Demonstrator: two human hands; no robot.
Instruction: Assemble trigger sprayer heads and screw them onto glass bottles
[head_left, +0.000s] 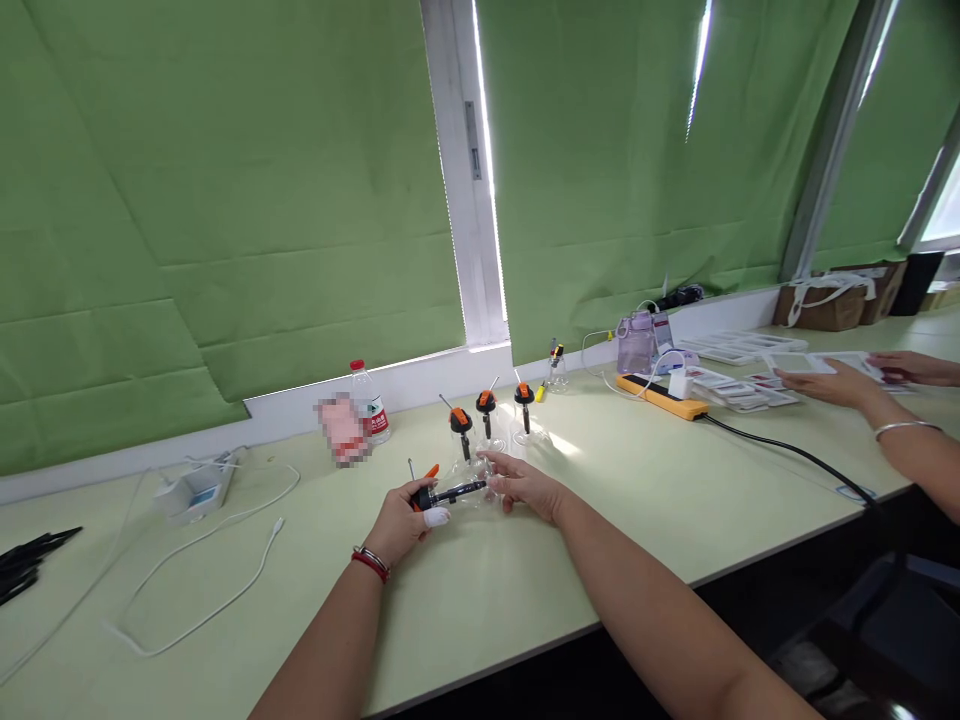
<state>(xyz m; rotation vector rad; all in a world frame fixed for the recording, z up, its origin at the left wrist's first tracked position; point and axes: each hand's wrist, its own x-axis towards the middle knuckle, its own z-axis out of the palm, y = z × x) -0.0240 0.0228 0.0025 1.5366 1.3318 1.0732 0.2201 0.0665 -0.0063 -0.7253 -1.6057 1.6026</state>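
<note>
My left hand [399, 525] is closed around the black-and-orange cap end of a clear bottle [465, 491]. A white wrapping covers one of its fingertips. The bottle is tipped on its side, and a dark tube shows inside it. At its other, clear end my right hand [529, 484] grips with bent fingers. Just beyond my hands stand three similar clear bottles with black-and-orange caps: a left one [460, 421], a middle one [486, 402] and a right one [524, 394]. A thin rod sticks up from each cap.
A water bottle [375, 405] stands by the wall. White cables [247, 595] and a white box [199, 490] lie at left, with black items [30, 565] beyond. At right are an orange power strip [660, 395], a purple jug [636, 343] and another person's hands [832, 383] holding a white tray.
</note>
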